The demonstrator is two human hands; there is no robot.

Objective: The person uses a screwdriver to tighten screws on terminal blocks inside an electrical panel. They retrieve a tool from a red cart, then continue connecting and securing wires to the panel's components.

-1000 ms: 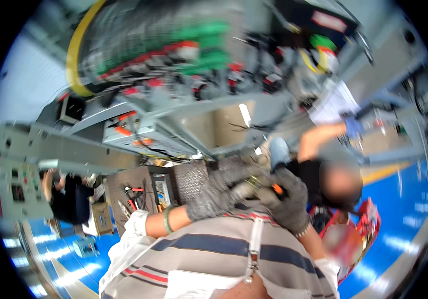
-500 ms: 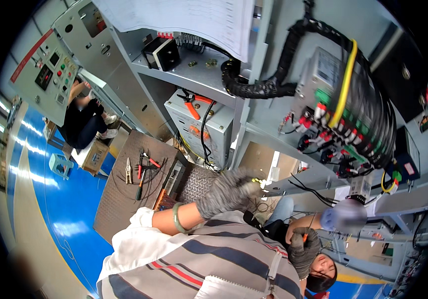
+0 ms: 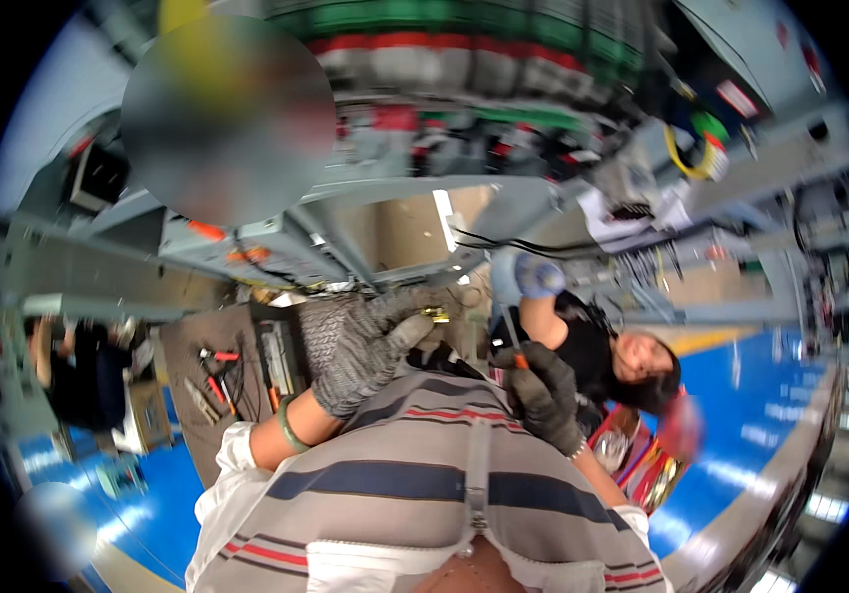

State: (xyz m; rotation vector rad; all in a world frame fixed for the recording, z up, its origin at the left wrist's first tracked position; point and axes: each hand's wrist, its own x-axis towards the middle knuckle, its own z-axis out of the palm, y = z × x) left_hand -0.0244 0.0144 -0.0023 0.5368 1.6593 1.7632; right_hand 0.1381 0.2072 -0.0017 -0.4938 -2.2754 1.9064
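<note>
Over at the far left a person in dark clothes (image 3: 93, 381) sits near a cardboard box (image 3: 150, 415), and closer in a small blue stool (image 3: 123, 476) stands on the shiny blue floor (image 3: 162, 481). Next, moving right, comes the brown desk (image 3: 182, 343), with hand tools with red handles (image 3: 223, 356) lying loose on top. Just right of the desk, the left hand (image 3: 370, 346) reaches out from the near side in a grey knitted glove, a pale green bangle (image 3: 288, 425) round the wrist behind it. Its thumb and fingers are closed on some small brass-coloured pieces (image 3: 434, 315), pinched at the fingertips in front of the worker's striped top (image 3: 375, 479); I can't make out how many there are. Beyond, on the far side, rows of green and red terminals (image 3: 484, 49) run across the grey cabinet, rather blurred, and black cables (image 3: 518, 244) hang out below them. The right hand (image 3: 546, 395), gloved as well, is curled round a slim tool with an orange handle (image 3: 520, 361), apparently a screwdriver, its thin shaft pointing away to the far side. Tool and brass pieces are near each other but apart. Just right of that, a co-worker in a black top (image 3: 579, 346) is close by, a bluish-gloved hand (image 3: 540, 279) stretched toward the far side.
</note>
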